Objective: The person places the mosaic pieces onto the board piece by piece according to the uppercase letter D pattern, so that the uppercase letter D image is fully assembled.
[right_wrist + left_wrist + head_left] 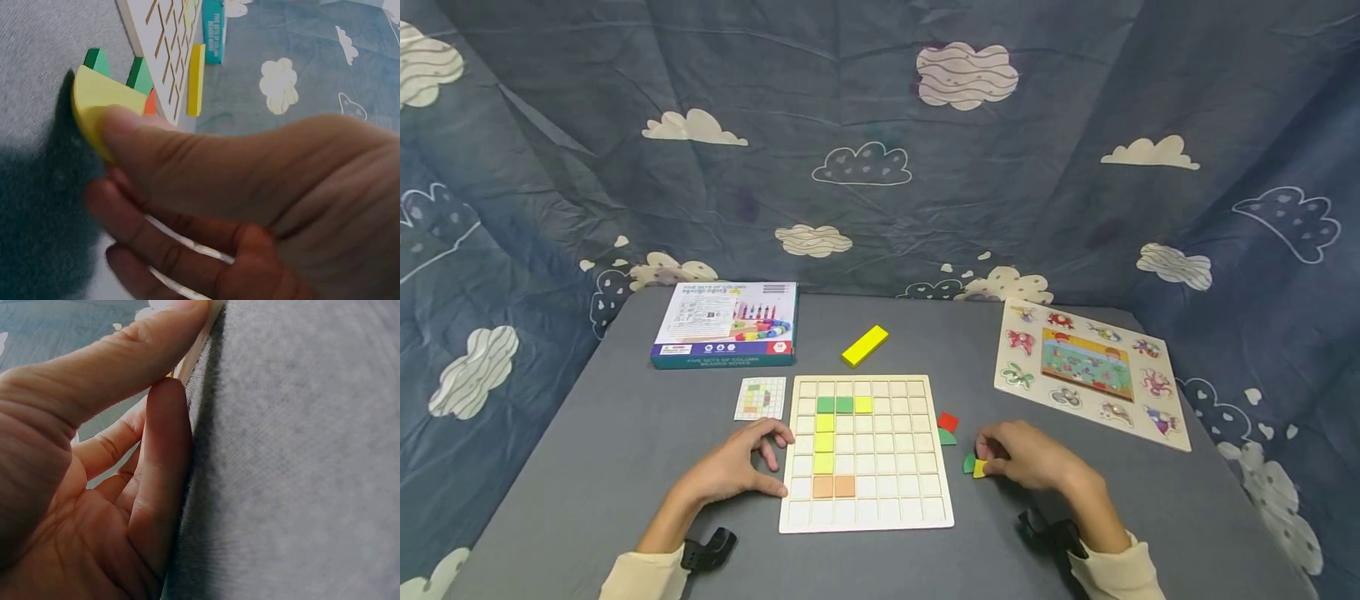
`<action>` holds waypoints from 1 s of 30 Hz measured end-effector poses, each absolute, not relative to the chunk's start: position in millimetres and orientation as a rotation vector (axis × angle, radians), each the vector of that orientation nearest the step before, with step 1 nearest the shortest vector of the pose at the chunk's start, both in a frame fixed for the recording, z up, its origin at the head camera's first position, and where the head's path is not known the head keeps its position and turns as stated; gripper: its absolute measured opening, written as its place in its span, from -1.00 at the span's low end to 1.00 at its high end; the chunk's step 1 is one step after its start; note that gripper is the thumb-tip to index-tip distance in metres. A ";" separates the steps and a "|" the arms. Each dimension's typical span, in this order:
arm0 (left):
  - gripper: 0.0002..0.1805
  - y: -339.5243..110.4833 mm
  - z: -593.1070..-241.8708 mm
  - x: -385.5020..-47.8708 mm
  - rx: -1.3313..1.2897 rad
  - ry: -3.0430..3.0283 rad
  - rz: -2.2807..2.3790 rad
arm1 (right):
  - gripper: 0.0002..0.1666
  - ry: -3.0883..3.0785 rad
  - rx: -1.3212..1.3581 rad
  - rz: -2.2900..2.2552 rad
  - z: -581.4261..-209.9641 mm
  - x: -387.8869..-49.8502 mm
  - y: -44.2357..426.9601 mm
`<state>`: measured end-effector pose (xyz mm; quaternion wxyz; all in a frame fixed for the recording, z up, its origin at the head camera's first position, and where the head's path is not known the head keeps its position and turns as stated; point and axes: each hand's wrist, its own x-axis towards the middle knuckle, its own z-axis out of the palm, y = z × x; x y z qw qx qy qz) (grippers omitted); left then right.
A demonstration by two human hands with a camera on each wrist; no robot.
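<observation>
A wooden grid board (895,517) lies on the table with green, yellow and orange square tiles in some cells. At its left edge rests my left hand (741,462), thumb and fingertips apart and touching the rim. My right hand (1026,457) pinches a yellow quarter-round piece (100,94) between thumb and fingers, right of the board. Beside that piece lies a green piece (968,462). Nearer the board are a red piece (948,422) and another green piece (947,437). A small pattern card (761,398) lies by the board's upper left corner.
A yellow bar (865,345) lies behind the board. A boxed toy set (725,325) stands at the back left, and a wooden picture puzzle (1090,375) lies at the back right. Cloud-patterned cloth (865,75) hangs behind the grey table (625,450).
</observation>
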<state>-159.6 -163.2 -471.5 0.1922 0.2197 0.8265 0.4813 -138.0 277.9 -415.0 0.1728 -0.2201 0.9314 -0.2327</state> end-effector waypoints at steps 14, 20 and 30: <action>-0.31 -164.2 -473.5 -156.4 0.616 2.335 1.352 | -0.91 2.745 -0.871 -0.745 -416.8 -138.3 246.4; -0.30 -163.4 -474.6 -155.3 0.590 2.332 1.337 | -0.93 2.714 -0.924 -0.701 -418.7 -140.2 220.6; -0.30 -163.7 -472.5 -155.9 0.607 2.318 1.374 | -0.91 2.776 -0.948 -0.622 -416.5 -146.3 188.6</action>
